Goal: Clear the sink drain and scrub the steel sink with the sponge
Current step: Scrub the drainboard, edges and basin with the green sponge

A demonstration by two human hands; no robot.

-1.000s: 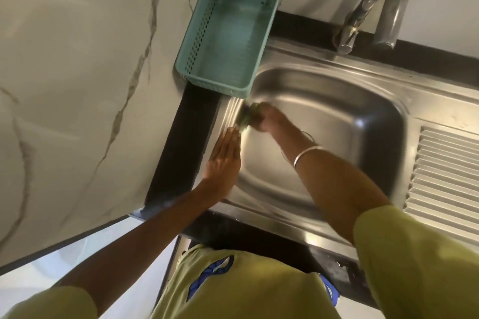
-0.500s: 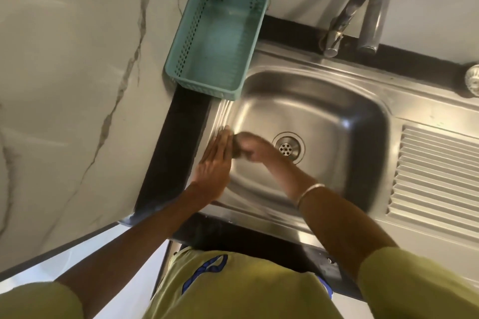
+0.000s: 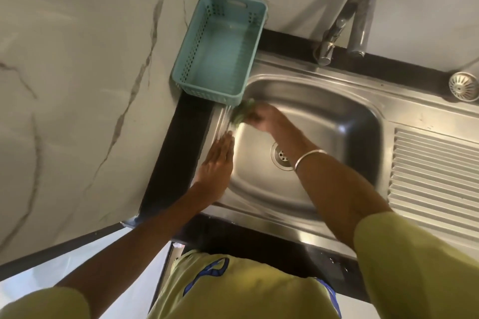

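Note:
The steel sink (image 3: pixel 324 111) fills the middle of the head view, its round drain (image 3: pixel 281 156) partly hidden behind my right forearm. My right hand (image 3: pixel 264 116) grips a green sponge (image 3: pixel 242 112) and presses it against the sink's upper left wall, just below the basket; both are blurred. My left hand (image 3: pixel 217 160) lies flat with straight fingers on the sink's left rim, a little below the sponge. A round metal drain strainer (image 3: pixel 464 85) sits on the rim at the far right.
A teal plastic basket (image 3: pixel 220 49) stands on the counter at the sink's back left corner. The tap (image 3: pixel 347 23) rises behind the basin. A ribbed drainboard (image 3: pixel 435 176) lies to the right. Marble wall panels (image 3: pixel 77 85) close the left side.
My right hand has carried the sponge from the lower left wall near the drain back up toward the basket corner. My left hand has stayed flat on the left rim.

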